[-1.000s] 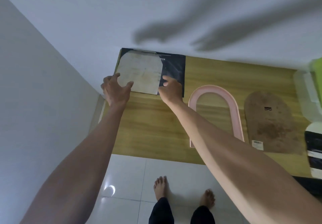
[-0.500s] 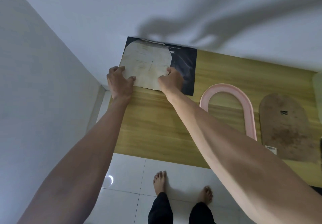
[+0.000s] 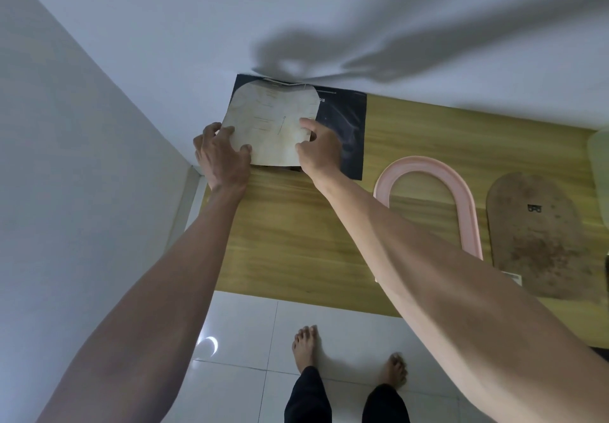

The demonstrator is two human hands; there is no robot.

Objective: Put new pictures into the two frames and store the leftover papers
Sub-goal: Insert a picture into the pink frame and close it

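Upper centre: left hand (image 3: 221,154) and right hand (image 3: 317,149) pinch lower corners of arched pale paper (image 3: 272,126) over dark sheet (image 3: 346,132). Pink frame (image 3: 428,198) at right empty, backing board (image 3: 540,234) beside it. Framing not done; papers unstored.

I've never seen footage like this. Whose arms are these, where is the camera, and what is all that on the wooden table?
There is no machine here: a person wears a wide-angle camera on the head, looking down past both arms to bare feet on the tiled floor. The left hand and right hand grip the near edge of a pale arched paper, which lies over a dark sheet at the wall. To the right on the wooden table lie an empty pink arched frame and a brown arched backing board.
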